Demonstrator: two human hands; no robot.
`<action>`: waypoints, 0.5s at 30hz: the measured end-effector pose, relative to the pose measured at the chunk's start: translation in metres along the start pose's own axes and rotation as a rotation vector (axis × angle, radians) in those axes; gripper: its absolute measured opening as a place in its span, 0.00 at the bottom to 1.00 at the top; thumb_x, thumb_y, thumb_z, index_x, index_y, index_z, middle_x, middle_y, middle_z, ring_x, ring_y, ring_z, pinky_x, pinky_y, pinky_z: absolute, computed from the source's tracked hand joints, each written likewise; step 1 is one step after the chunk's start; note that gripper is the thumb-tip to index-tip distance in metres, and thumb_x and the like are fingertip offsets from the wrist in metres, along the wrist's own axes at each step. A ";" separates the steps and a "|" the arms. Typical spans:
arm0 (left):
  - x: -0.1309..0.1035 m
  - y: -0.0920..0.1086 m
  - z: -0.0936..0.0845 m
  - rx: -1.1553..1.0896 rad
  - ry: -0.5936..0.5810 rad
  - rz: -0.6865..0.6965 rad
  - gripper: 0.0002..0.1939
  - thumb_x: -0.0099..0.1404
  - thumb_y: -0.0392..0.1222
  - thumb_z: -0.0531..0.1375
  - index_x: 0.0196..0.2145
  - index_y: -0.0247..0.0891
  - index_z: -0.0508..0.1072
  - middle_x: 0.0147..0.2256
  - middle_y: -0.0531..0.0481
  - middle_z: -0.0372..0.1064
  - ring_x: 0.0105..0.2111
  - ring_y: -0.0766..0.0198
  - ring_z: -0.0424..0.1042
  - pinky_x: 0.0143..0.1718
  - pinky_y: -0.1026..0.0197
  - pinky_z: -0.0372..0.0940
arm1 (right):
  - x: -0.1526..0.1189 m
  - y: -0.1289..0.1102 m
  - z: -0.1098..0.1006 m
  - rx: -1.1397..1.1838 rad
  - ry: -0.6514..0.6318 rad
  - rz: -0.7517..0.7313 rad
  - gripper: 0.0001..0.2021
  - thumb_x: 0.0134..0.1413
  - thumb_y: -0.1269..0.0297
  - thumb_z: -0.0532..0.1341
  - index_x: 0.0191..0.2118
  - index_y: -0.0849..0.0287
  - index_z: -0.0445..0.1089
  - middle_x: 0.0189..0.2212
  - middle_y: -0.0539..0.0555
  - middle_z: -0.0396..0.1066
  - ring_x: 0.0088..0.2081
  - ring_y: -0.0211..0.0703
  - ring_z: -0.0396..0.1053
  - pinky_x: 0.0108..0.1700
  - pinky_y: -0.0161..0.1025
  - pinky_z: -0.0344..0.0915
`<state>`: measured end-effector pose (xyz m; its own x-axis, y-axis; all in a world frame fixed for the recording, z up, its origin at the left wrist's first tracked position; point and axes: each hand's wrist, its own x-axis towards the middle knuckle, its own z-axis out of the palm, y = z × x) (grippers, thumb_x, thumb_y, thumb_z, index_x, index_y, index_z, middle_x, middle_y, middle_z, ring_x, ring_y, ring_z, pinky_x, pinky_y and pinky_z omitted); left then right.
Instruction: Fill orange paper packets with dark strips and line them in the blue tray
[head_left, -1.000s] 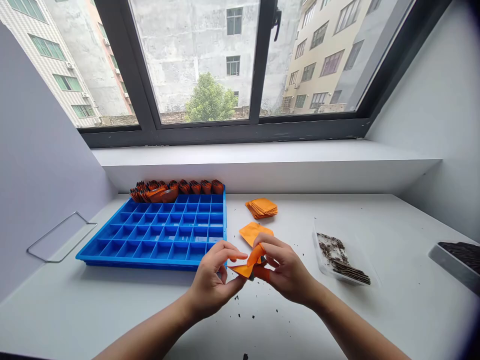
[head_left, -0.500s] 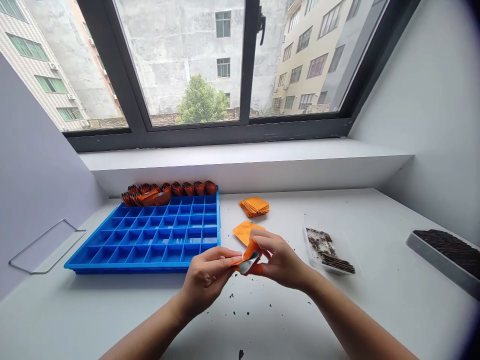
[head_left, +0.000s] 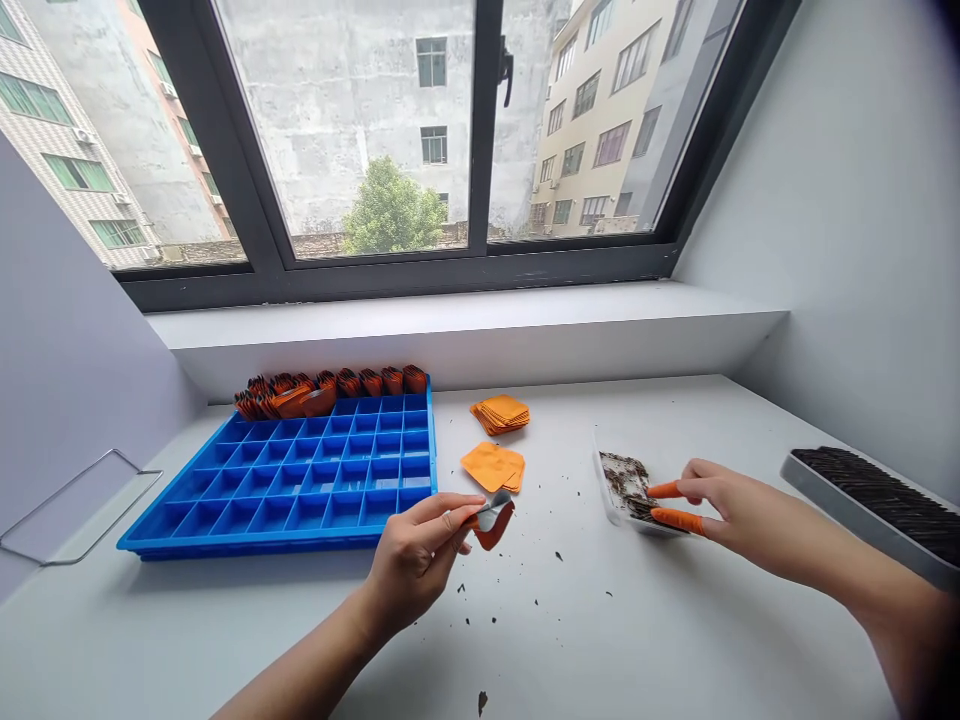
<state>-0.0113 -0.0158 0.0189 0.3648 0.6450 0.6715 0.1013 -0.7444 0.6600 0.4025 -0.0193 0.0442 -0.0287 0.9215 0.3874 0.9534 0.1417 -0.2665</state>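
Observation:
My left hand (head_left: 424,545) pinches a small orange packet (head_left: 495,522) by one end. Its mouth gapes and shows a silvery inside. To the right, my right hand (head_left: 712,505) reaches to a clear plastic tray (head_left: 613,510), with orange finger covers (head_left: 679,520) on thumb and forefinger. Those two fingertips are apart, just at the thin dark flat pieces (head_left: 643,503) in the tray. Whether they touch a piece, I cannot tell. Beyond my left hand lie a few flat orange packets (head_left: 491,465), with a neat stack of orange packets (head_left: 501,412) behind them.
A blue compartment tray (head_left: 277,545) stands at left, filled orange packets (head_left: 300,395) along its back row. At far right is a long grey container (head_left: 825,490) of dark strips (head_left: 870,490). A wire frame (head_left: 82,510) lies at left. Dark crumbs dot the white table (head_left: 555,660).
My right hand has let go of the orange packet and moved right to the clear tray. My left hand still holds the packet. The view has shifted slightly.

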 end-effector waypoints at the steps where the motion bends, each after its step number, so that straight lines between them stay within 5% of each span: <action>1: 0.000 -0.001 0.001 0.007 -0.003 -0.011 0.23 0.78 0.28 0.58 0.64 0.45 0.78 0.57 0.41 0.78 0.46 0.58 0.82 0.36 0.59 0.86 | -0.002 -0.002 0.000 -0.013 -0.062 0.001 0.23 0.74 0.46 0.55 0.40 0.51 0.84 0.31 0.57 0.69 0.20 0.41 0.59 0.29 0.48 0.51; 7: -0.002 -0.007 0.002 0.051 0.021 -0.021 0.21 0.79 0.31 0.58 0.63 0.46 0.79 0.55 0.42 0.79 0.45 0.58 0.83 0.35 0.59 0.86 | 0.005 -0.019 -0.008 -0.085 -0.049 -0.012 0.19 0.71 0.59 0.54 0.32 0.51 0.78 0.30 0.56 0.69 0.23 0.44 0.60 0.31 0.47 0.50; 12: -0.005 -0.012 0.001 0.090 0.050 -0.011 0.20 0.78 0.31 0.59 0.62 0.46 0.80 0.55 0.42 0.79 0.46 0.57 0.83 0.35 0.59 0.86 | 0.009 -0.022 -0.013 -0.084 -0.039 0.008 0.20 0.73 0.54 0.52 0.31 0.49 0.75 0.32 0.54 0.70 0.24 0.45 0.59 0.32 0.45 0.51; 15: -0.005 -0.010 0.002 0.099 0.076 -0.031 0.20 0.79 0.32 0.59 0.61 0.45 0.80 0.55 0.42 0.80 0.46 0.57 0.83 0.35 0.59 0.86 | 0.021 -0.023 -0.022 -0.110 0.015 0.003 0.25 0.74 0.42 0.51 0.32 0.48 0.77 0.30 0.52 0.68 0.23 0.44 0.60 0.30 0.43 0.51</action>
<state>-0.0127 -0.0116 0.0079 0.2894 0.6766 0.6772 0.2039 -0.7347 0.6470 0.3868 -0.0113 0.0777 -0.0219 0.9163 0.3998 0.9806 0.0975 -0.1698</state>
